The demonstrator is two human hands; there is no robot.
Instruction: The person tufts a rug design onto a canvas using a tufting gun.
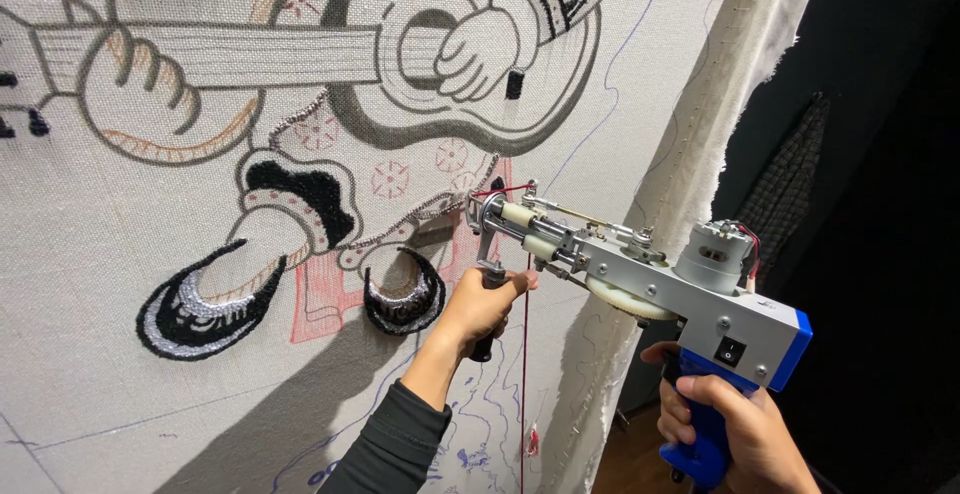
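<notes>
I hold a grey metal tufting gun with a blue grip against a stretched cloth. My right hand is wrapped around the blue rear handle. My left hand grips the black front handle just under the gun's nose. The needle tip touches the cloth at a patch of red tufted yarn. A red yarn strand runs down from the gun's front. The cloth carries a cartoon figure with a guitar, with black tufted shoes.
The cloth's right edge is folded over a frame with a row of pins. Beyond it the room is dark, with a checked garment hanging there. Blue pen lines mark the lower cloth.
</notes>
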